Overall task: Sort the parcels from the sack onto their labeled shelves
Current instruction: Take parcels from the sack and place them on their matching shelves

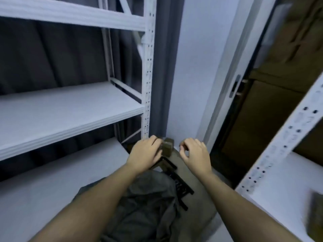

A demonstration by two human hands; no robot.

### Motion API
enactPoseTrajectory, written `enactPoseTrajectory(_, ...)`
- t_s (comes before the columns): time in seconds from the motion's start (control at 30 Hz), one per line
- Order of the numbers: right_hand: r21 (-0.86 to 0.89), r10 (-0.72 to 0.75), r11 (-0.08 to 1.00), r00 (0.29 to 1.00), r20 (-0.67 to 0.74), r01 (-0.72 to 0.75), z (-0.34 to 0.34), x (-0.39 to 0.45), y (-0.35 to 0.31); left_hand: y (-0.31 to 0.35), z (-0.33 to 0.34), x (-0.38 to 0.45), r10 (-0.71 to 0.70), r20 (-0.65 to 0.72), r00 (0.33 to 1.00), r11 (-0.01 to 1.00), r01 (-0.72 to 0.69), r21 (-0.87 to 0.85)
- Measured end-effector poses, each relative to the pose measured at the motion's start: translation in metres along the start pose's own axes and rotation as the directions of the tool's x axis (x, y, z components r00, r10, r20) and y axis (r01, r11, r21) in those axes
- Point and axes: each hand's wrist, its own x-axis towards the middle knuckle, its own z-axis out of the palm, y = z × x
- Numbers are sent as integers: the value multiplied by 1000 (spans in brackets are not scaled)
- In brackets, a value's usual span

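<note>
A small brown parcel (167, 146) is held by my left hand (146, 154), whose fingers curl round its left side, above the floor between two shelf units. My right hand (194, 152) hovers just right of the parcel with fingers curled, holding nothing and apart from the parcel. Below my arms lies a grey sack (148, 205), crumpled. The white shelf unit (73, 109) on the left has bare boards. Another brown parcel (315, 215) lies on the right shelf (286, 182) at the frame's edge.
A black slatted stand (176, 179) sits on the floor under the sack's far side. The perforated white upright (148, 74) of the left unit stands just behind my left hand. A dark doorway (258, 109) opens at right, with grey curtain behind the shelves.
</note>
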Motion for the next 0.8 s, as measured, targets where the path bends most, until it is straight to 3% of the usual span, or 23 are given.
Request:
enactPoseTrajectory(0.13,49,-3,999,977,212,-7,89,-7,-30,-72,56,-60,-206,164,965,977,213,-26)
enactPoseTrajectory(0.23,117,-28,993,926,377,-18,152,-24,-47,-112,95,-109,-331,309,892,937,348,-1)
enactPoseTrajectory(0.43,165,-99,986,757,645,-11,267,-65,-74,-154,167,-209,-614,584,530,730,663,165)
enactPoseTrajectory(0.5,158,-103,987,682,724,-18,306,-74,-82,-158,193,-237,-642,631,435,700,668,251)
enactPoseTrajectory(0.6,113,-94,994,555,827,0,362,-86,-95,-166,227,-269,-665,655,360,680,655,330)
enactPoseTrajectory(0.7,86,-90,996,444,892,28,411,-95,-107,-177,260,-284,-659,679,324,684,635,360)
enactPoseTrajectory(0.8,100,-109,994,404,908,43,457,-95,-120,-195,289,-284,-637,688,349,723,580,375)
